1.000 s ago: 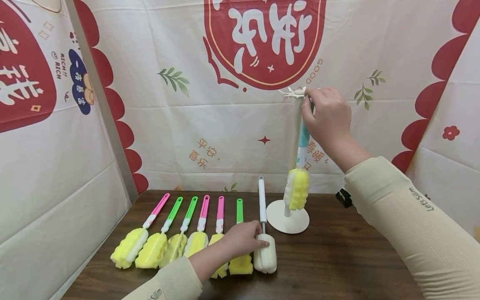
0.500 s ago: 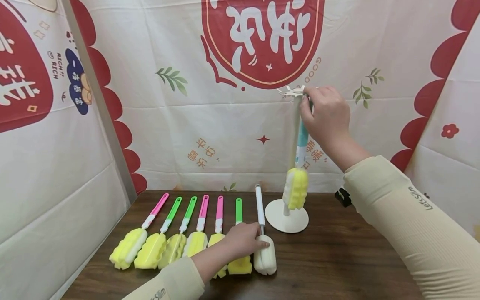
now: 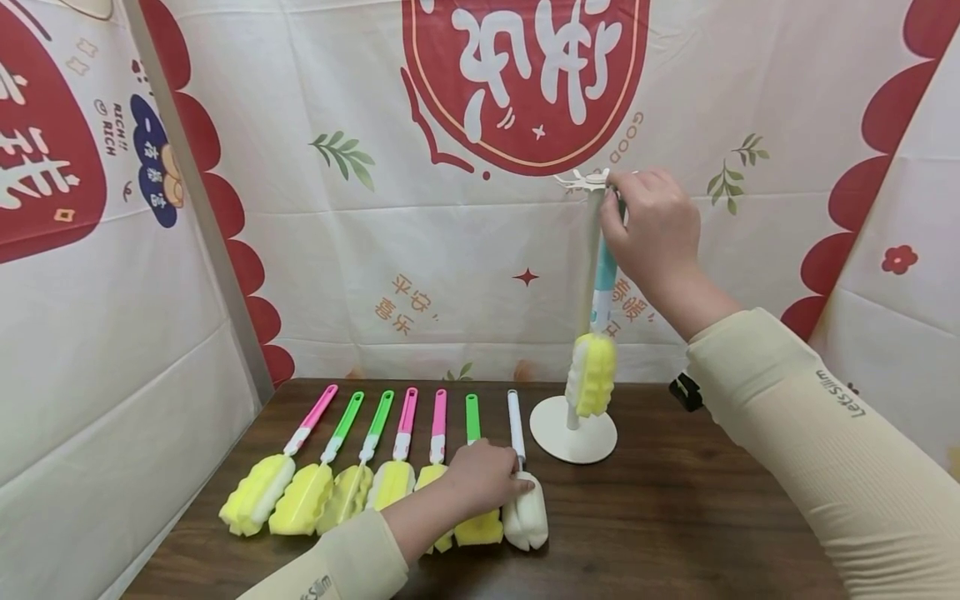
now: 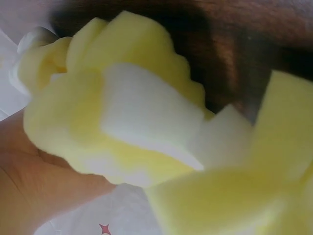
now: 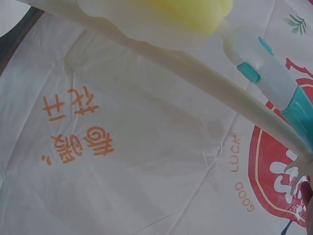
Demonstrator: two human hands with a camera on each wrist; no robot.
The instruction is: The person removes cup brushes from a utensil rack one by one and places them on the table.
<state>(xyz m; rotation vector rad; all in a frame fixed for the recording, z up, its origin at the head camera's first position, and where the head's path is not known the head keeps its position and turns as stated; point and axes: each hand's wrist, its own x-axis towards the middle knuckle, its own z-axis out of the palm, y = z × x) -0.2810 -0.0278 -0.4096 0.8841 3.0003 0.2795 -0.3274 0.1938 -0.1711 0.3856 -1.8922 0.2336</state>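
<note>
My left hand (image 3: 480,477) grips a white-handled bottle brush with a white sponge head (image 3: 527,518), its thumb across the top of the sponge. That brush lies at the right end of a row of brushes. Up at the stand's hook ring (image 3: 583,181), my right hand (image 3: 656,223) pinches the upper end of a teal-handled bottle brush (image 3: 606,268). Its yellow-and-white sponge head (image 3: 592,375) hangs down beside the pole of the cream stand (image 3: 551,433). The fingers cover the top of this handle. In the left wrist view, a blurred yellow-and-white sponge (image 4: 151,98) blocks most of the left hand (image 4: 46,186).
Several sponge brushes with pink handles (image 3: 322,410) and green handles (image 3: 348,421) lie side by side on the dark wooden table (image 3: 660,517). My left forearm passes over some of them. A black object (image 3: 686,392) sits at the back right edge. Printed cloth (image 3: 300,250) encloses the table.
The white brush's handle end has come down toward the table, and the brush has shifted slightly left with my left hand. My right hand stays at the hook ring, holding the teal brush.
</note>
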